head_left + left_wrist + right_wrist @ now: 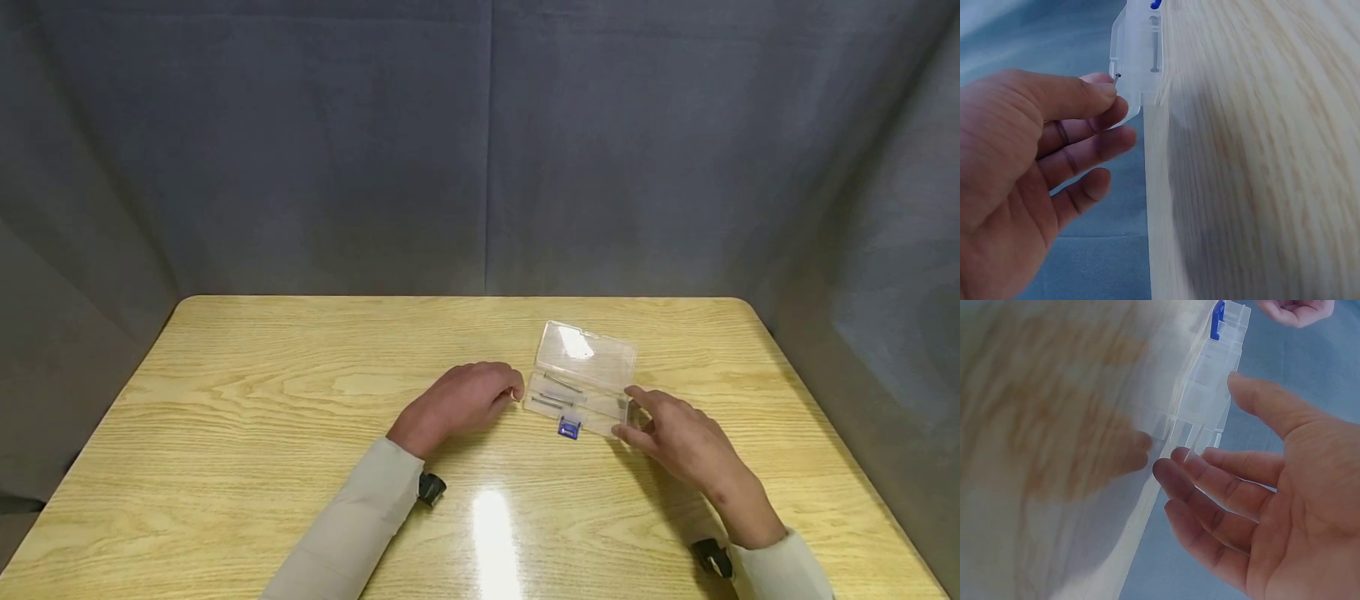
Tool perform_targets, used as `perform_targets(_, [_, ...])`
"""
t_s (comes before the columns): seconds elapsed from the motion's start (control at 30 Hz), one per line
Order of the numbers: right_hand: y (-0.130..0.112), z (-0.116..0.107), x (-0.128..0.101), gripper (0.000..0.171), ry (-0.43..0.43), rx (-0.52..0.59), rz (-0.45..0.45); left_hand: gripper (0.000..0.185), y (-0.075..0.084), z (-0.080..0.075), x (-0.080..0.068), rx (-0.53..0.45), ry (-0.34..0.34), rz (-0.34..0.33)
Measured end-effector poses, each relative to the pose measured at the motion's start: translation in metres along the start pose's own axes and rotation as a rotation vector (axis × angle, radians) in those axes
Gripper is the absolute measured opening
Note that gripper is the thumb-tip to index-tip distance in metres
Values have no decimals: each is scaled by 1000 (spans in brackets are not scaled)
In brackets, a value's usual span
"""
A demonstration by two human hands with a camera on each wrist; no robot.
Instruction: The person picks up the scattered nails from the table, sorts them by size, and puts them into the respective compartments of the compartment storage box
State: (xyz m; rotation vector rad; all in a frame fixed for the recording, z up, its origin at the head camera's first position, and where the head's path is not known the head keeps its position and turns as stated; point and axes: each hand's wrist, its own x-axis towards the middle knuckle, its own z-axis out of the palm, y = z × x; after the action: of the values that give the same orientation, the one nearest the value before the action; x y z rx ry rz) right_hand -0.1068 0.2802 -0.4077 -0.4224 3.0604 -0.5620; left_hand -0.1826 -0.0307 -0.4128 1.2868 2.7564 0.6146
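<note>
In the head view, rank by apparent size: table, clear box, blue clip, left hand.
1. Table, by far the largest.
2. Clear box and left hand: they look about alike, so I will not rank them against each other.
3. Blue clip, the smallest.

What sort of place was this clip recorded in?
Probably a staged recording booth, not a home or workshop: grey fabric backdrop on three sides, a light wooden table, and only a small clear plastic case between the two hands.
</note>
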Motion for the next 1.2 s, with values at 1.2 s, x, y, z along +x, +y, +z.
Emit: perform_targets(1.2, [0, -1, 1, 59, 8, -24, 0, 15, 41, 13, 55, -42, 55, 18])
